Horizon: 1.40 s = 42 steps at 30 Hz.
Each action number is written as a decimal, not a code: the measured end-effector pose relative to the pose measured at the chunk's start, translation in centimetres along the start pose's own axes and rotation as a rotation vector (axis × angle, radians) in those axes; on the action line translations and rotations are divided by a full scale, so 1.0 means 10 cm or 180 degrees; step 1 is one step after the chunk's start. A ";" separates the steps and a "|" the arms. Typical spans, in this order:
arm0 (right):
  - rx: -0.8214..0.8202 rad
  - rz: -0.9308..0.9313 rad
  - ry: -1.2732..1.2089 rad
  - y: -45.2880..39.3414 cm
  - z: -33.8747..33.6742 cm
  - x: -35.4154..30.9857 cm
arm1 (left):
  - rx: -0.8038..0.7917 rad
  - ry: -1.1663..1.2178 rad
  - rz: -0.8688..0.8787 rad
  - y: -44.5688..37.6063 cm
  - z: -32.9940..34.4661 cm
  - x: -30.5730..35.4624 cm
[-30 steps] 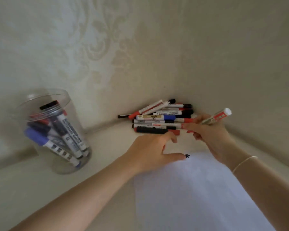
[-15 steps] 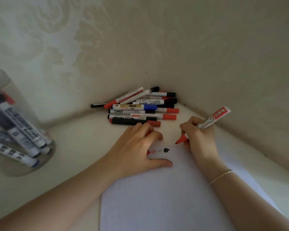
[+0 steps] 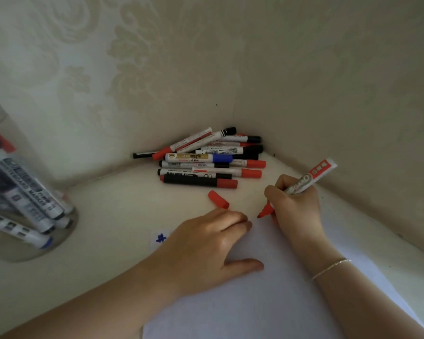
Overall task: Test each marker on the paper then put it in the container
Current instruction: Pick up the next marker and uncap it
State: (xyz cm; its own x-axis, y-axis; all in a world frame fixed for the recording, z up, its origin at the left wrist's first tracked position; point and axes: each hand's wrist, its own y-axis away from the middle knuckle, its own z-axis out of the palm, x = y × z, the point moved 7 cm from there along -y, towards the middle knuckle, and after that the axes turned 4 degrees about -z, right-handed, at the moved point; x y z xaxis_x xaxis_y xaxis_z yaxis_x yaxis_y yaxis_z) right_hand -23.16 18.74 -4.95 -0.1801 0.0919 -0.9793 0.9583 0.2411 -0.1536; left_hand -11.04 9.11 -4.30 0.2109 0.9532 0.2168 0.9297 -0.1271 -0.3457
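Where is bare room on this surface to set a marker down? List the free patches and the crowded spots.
Free: the cream tabletop between the clear plastic container and the left hand; the near part of the white paper sheet. Crowded: the corner pile of markers, the loose red cap, and around the right hand.

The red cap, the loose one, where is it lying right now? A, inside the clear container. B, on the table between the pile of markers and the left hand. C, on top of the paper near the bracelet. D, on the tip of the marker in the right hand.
B: the red cap lies alone on the table, just below the marker pile and above the left hand's fingertips, while the held marker's tip is bare.
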 end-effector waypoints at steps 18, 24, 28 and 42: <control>-0.0036 0.0124 0.0353 0.00 0.06 0.09 | -0.0805 0.0443 -0.0607 -0.03 0.18 -0.19; 0.0056 -0.0066 0.0504 -0.01 0.04 0.06 | -0.0799 0.0453 -0.0605 -0.03 0.18 -0.19; 0.0031 -0.0003 0.0458 -0.01 0.01 0.07 | -0.0804 0.0477 -0.0637 -0.03 0.19 -0.19; 0.0030 0.0002 0.0434 -0.01 0.01 0.07 | -0.0743 0.0416 -0.0558 -0.04 0.18 -0.18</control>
State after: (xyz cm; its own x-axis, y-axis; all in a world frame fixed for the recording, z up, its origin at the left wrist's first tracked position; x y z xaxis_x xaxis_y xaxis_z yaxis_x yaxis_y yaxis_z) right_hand -23.38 18.66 -5.59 -0.2074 0.2226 -0.9526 0.9603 0.2321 -0.1549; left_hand -12.30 7.91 -6.19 0.0643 0.9247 0.3751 0.9963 -0.0379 -0.0772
